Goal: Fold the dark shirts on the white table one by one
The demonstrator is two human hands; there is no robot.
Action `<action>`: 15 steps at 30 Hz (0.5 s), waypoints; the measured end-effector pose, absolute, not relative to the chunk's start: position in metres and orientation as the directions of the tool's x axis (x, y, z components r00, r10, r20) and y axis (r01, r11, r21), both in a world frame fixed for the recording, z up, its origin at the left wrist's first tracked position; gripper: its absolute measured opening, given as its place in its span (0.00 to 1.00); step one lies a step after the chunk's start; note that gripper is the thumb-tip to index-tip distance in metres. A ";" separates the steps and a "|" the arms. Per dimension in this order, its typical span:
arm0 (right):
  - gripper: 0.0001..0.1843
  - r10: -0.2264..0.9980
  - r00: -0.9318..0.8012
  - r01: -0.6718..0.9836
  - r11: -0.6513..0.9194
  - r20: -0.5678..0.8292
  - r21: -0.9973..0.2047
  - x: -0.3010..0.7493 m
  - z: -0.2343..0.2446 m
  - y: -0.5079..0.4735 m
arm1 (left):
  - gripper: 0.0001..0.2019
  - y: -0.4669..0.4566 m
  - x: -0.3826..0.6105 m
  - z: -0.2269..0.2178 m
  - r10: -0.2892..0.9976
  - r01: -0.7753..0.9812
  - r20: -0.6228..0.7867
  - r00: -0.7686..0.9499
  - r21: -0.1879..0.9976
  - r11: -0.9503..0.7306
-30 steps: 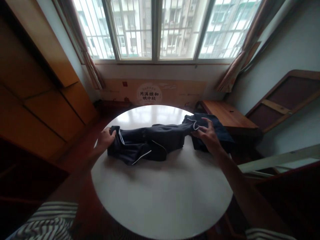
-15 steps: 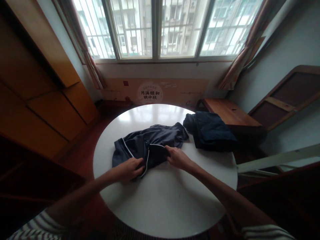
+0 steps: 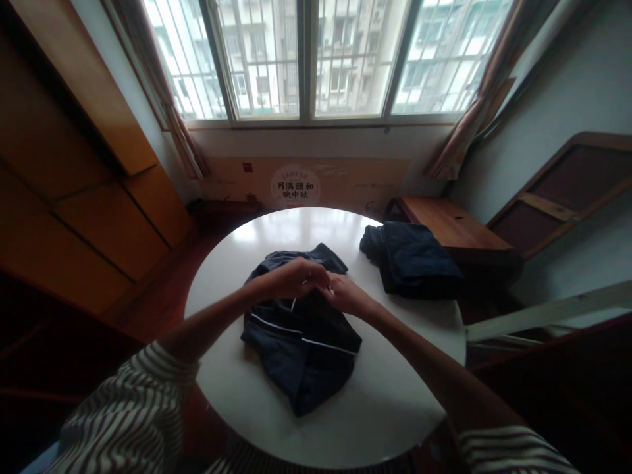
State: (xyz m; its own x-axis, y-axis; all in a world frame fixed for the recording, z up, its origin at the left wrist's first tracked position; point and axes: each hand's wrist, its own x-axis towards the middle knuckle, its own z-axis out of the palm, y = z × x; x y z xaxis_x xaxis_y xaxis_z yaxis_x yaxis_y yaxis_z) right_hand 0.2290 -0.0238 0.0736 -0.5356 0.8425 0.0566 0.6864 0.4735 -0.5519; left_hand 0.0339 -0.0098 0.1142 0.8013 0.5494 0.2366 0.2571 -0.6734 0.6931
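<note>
A dark navy garment with thin white piping (image 3: 306, 368) lies rumpled on the white round table (image 3: 395, 395), one corner pointing toward me. Over its upper part my two hands meet, almost touching. My left hand (image 3: 299, 275) reaches across from the left, its fingers closed on the cloth. My right hand (image 3: 349, 295) is closed just beside it, pinching the garment's edge. The fingertips partly hide what they grip, and a small pale spot shows between them. Just behind the hands a sleeve-like end (image 3: 330, 255) of the garment sticks out.
A folded stack of dark clothing (image 3: 419, 260) rests on the table's right side. Beyond it stands a low wooden table (image 3: 451, 224). A pale bar (image 3: 543, 313) runs near the table's right edge. Wooden cabinets (image 3: 103, 224) are at the left, a barred window ahead.
The garment has been turned and pulled round, so a large part now spreads toward me. My left hand has moved up and right to meet my right hand, which has shifted slightly.
</note>
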 end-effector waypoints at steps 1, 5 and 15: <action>0.24 0.873 -0.487 0.760 0.431 0.013 -0.486 0.233 0.078 -0.036 | 0.16 0.013 0.031 0.110 0.566 0.285 0.322 0.758 0.618 -0.733; 0.39 0.847 -0.447 0.880 0.359 -0.287 -0.311 0.237 0.091 -0.085 | 0.17 0.081 0.034 0.076 0.448 0.215 0.344 0.825 0.541 -0.813; 0.27 0.766 -0.478 0.867 0.489 -0.430 -0.092 0.260 0.094 -0.077 | 0.16 0.085 0.009 0.038 0.706 0.683 0.073 0.705 0.200 -0.703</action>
